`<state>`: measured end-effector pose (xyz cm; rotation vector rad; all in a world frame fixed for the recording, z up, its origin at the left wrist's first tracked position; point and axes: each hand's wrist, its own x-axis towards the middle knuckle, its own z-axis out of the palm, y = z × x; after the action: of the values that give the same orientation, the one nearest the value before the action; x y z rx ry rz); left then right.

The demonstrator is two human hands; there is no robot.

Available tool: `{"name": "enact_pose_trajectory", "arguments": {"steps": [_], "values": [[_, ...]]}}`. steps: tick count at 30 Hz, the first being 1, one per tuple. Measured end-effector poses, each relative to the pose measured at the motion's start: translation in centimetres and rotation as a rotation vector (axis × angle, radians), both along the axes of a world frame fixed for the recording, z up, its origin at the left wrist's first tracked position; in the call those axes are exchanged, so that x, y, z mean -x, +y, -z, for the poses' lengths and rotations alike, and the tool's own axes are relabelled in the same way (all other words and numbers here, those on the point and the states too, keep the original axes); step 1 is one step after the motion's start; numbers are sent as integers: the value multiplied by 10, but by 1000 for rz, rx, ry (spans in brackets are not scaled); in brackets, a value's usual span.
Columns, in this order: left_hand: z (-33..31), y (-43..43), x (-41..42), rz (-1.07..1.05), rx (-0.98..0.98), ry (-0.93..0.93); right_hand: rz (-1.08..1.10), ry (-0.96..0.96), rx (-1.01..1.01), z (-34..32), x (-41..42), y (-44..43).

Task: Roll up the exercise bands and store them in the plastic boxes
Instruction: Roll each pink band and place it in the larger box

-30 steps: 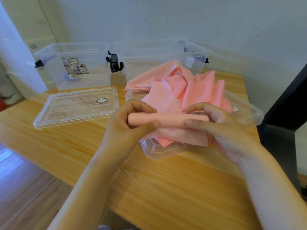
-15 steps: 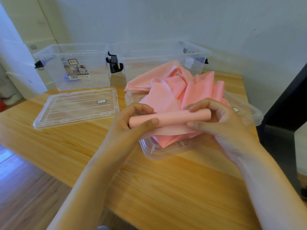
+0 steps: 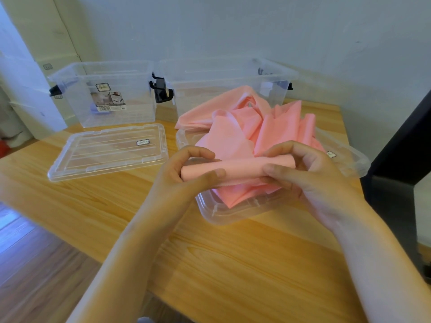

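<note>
Tilted since a second ago, the rolled pink exercise band (image 3: 242, 167) now sits with its right end higher, and more of its loose tail has been drawn up. Above the near part of the wooden table (image 3: 233, 264), a person's left hand (image 3: 184, 173) pinches the roll's left end between thumb and curled fingers. The right hand (image 3: 310, 180) does likewise at the other end, so both grips are closed on the band. The roll is held just above a clear upturned lid (image 3: 224, 215), where the loose pink band (image 3: 235, 136) lies in a crumpled heap. A second lid (image 3: 105, 150) lies flat to the left. Farther back, two open clear plastic boxes stand side by side against the wall (image 3: 233, 26): the left box (image 3: 130, 94) bearing a label, the right box (image 3: 210, 89) behind the heap.
</note>
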<state>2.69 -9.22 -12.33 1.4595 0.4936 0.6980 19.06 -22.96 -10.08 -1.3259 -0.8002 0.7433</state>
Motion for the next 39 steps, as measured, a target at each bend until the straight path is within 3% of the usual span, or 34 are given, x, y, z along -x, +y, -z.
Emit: {"name": "enact_pose_trajectory", "arguments": {"steps": [4, 15, 25, 39], "values": [[-4, -3, 0, 52, 89, 2, -8, -46, -63, -1, 0, 1], [-6, -4, 2, -71, -128, 19, -43, 95, 63, 1, -1, 0], [-7, -4, 3, 37, 18, 61, 10, -1, 58, 0, -2, 1], [-5, -4, 2, -26, 21, 24, -43, 79, 56, 3, -5, 0]]}}
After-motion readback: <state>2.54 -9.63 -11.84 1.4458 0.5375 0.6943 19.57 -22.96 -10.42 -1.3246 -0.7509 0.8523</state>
